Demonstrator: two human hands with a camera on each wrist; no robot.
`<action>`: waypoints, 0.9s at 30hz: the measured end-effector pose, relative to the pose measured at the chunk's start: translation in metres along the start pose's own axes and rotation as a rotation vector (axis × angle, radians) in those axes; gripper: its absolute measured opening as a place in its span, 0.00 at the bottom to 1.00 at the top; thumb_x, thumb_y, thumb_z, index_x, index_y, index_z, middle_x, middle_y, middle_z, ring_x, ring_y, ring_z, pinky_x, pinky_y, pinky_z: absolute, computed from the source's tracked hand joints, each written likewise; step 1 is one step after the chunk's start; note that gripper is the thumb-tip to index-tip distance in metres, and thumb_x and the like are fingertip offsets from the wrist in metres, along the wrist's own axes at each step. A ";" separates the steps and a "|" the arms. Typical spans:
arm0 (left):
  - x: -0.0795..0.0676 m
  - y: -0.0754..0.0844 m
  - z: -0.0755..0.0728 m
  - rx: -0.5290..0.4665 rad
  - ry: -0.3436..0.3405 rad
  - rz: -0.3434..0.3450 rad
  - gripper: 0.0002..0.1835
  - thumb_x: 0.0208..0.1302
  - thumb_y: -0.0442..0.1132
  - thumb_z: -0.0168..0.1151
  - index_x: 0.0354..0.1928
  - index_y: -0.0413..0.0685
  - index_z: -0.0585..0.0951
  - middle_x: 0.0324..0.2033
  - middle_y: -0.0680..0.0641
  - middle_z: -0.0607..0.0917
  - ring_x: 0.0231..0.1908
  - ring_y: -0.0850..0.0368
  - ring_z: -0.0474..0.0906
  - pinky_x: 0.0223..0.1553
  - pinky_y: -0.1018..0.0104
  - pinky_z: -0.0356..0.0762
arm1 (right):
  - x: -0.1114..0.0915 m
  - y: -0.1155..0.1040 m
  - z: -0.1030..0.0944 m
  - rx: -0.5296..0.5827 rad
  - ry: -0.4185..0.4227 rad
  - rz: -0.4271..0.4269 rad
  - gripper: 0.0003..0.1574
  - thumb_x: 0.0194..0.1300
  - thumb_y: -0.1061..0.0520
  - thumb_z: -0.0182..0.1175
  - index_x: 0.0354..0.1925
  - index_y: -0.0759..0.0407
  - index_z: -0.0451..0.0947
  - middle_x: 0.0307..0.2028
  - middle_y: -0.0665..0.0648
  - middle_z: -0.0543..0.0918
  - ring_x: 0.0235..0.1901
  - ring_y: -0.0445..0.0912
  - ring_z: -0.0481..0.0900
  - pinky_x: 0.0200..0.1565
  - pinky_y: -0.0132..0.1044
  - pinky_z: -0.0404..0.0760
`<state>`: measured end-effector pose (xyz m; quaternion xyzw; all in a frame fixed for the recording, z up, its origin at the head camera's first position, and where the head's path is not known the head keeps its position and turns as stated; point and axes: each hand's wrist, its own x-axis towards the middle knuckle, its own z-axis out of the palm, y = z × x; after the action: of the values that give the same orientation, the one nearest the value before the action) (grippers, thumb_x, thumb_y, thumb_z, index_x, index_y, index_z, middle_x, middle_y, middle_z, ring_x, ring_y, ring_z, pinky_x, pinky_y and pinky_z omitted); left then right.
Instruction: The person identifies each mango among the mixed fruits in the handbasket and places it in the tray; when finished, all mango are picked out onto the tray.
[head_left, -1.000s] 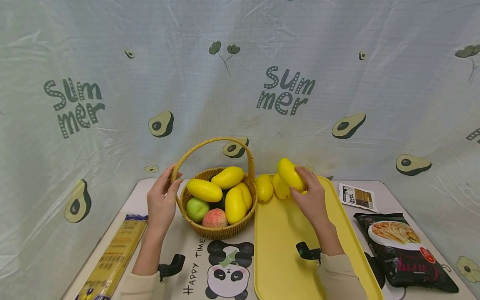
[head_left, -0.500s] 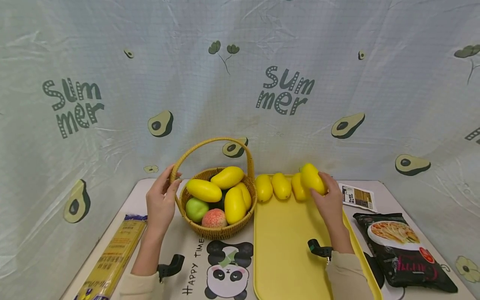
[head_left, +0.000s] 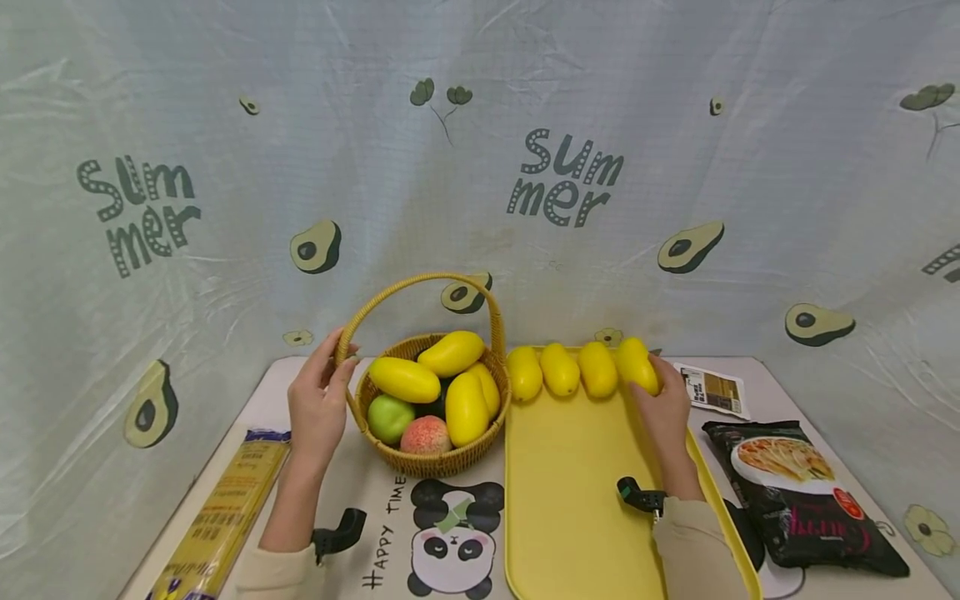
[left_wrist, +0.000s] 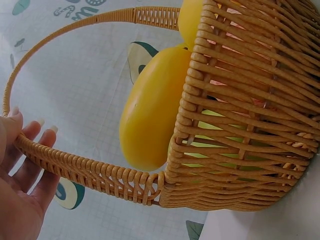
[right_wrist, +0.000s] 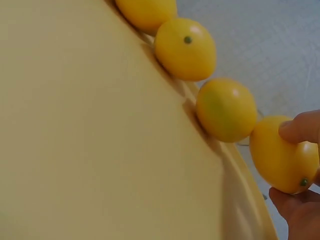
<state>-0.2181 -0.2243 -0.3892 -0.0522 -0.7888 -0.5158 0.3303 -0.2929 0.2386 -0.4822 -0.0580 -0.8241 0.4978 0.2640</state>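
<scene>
My left hand [head_left: 317,408] grips one side of the wicker basket's handle [left_wrist: 85,162], thumb and fingers around it. The round basket [head_left: 442,462] holds several yellow mangoes [head_left: 405,380], a green apple [head_left: 390,418], a peach [head_left: 425,435] and something dark, mostly hidden. On the right, my right hand [head_left: 663,408] pinches a mango [head_left: 634,365] between thumb and fingers at the far right corner of the yellow tray [head_left: 585,492]. Three more mangoes [right_wrist: 226,110] stand in a row along the tray's back edge, left of the held one.
A long yellow noodle packet [head_left: 221,517] lies on the far left. To the tray's right are a small flat sachet [head_left: 712,390] and a black curry bag [head_left: 806,500]. A panda print [head_left: 455,542] marks the mat below the basket. Patterned cloth surrounds the table.
My right hand has carried its mango rightward and then down to the right end of the row, uncovering the third mango. The left hand stays on the basket handle.
</scene>
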 end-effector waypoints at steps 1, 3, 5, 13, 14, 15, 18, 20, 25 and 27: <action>0.000 0.000 0.000 0.000 0.000 -0.003 0.24 0.74 0.39 0.55 0.68 0.66 0.73 0.52 0.48 0.84 0.50 0.72 0.77 0.52 0.86 0.71 | 0.000 0.001 0.000 -0.006 -0.013 0.021 0.36 0.65 0.62 0.63 0.70 0.62 0.68 0.70 0.66 0.68 0.70 0.62 0.63 0.69 0.60 0.64; -0.001 0.000 0.000 0.001 -0.001 -0.006 0.24 0.74 0.39 0.55 0.68 0.66 0.73 0.52 0.48 0.84 0.51 0.68 0.78 0.52 0.86 0.71 | 0.000 0.005 0.001 -0.015 -0.038 0.056 0.37 0.67 0.61 0.62 0.71 0.62 0.65 0.70 0.67 0.67 0.70 0.62 0.63 0.70 0.59 0.63; -0.001 0.000 -0.001 0.002 -0.003 -0.006 0.24 0.74 0.40 0.55 0.68 0.66 0.73 0.53 0.48 0.84 0.52 0.62 0.79 0.52 0.86 0.71 | -0.001 0.009 0.002 -0.014 -0.063 0.087 0.38 0.68 0.60 0.61 0.73 0.61 0.63 0.71 0.66 0.66 0.70 0.62 0.62 0.70 0.58 0.62; -0.001 0.000 0.000 0.016 0.002 -0.003 0.24 0.74 0.39 0.55 0.69 0.65 0.73 0.52 0.47 0.84 0.51 0.67 0.78 0.52 0.86 0.70 | -0.001 0.015 0.002 -0.009 -0.182 0.176 0.41 0.75 0.52 0.53 0.79 0.54 0.50 0.76 0.65 0.56 0.74 0.62 0.55 0.73 0.59 0.57; -0.001 0.000 0.000 0.017 0.002 -0.003 0.24 0.74 0.39 0.55 0.69 0.65 0.73 0.52 0.47 0.84 0.51 0.70 0.77 0.52 0.86 0.70 | 0.000 0.015 0.002 -0.009 -0.197 0.183 0.41 0.75 0.51 0.52 0.79 0.53 0.49 0.77 0.65 0.55 0.75 0.62 0.54 0.73 0.58 0.56; -0.001 -0.001 0.001 0.017 0.002 -0.002 0.24 0.74 0.39 0.55 0.69 0.65 0.73 0.52 0.48 0.84 0.50 0.73 0.76 0.52 0.86 0.70 | 0.000 0.016 0.002 -0.009 -0.205 0.188 0.41 0.76 0.51 0.50 0.79 0.53 0.48 0.77 0.65 0.54 0.75 0.61 0.53 0.74 0.58 0.55; -0.001 -0.001 0.002 0.021 -0.001 -0.002 0.24 0.74 0.39 0.55 0.69 0.66 0.72 0.52 0.47 0.84 0.49 0.76 0.75 0.52 0.86 0.70 | 0.001 0.017 0.002 0.006 -0.207 0.195 0.40 0.77 0.50 0.49 0.79 0.53 0.46 0.78 0.64 0.52 0.76 0.61 0.51 0.75 0.58 0.53; -0.001 -0.002 0.002 0.025 0.000 -0.002 0.24 0.74 0.39 0.55 0.69 0.66 0.72 0.52 0.47 0.84 0.50 0.76 0.75 0.52 0.86 0.70 | 0.002 0.018 0.002 0.012 -0.196 0.195 0.40 0.77 0.49 0.49 0.79 0.54 0.47 0.77 0.64 0.53 0.76 0.61 0.52 0.75 0.57 0.54; -0.001 -0.002 0.001 0.019 0.012 0.001 0.24 0.74 0.39 0.56 0.69 0.64 0.73 0.52 0.47 0.84 0.51 0.64 0.79 0.52 0.86 0.71 | 0.004 0.018 0.005 0.018 -0.170 0.191 0.42 0.76 0.48 0.52 0.79 0.56 0.48 0.77 0.64 0.56 0.75 0.61 0.56 0.74 0.56 0.57; -0.001 -0.002 0.000 0.019 0.014 0.002 0.24 0.74 0.39 0.56 0.69 0.64 0.72 0.52 0.46 0.84 0.52 0.63 0.79 0.53 0.86 0.71 | 0.005 0.017 0.006 0.027 -0.160 0.191 0.42 0.75 0.48 0.53 0.79 0.56 0.49 0.76 0.65 0.56 0.75 0.61 0.56 0.74 0.56 0.58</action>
<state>-0.2184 -0.2247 -0.3909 -0.0463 -0.7911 -0.5084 0.3369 -0.3024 0.2438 -0.4967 -0.0928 -0.8263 0.5350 0.1496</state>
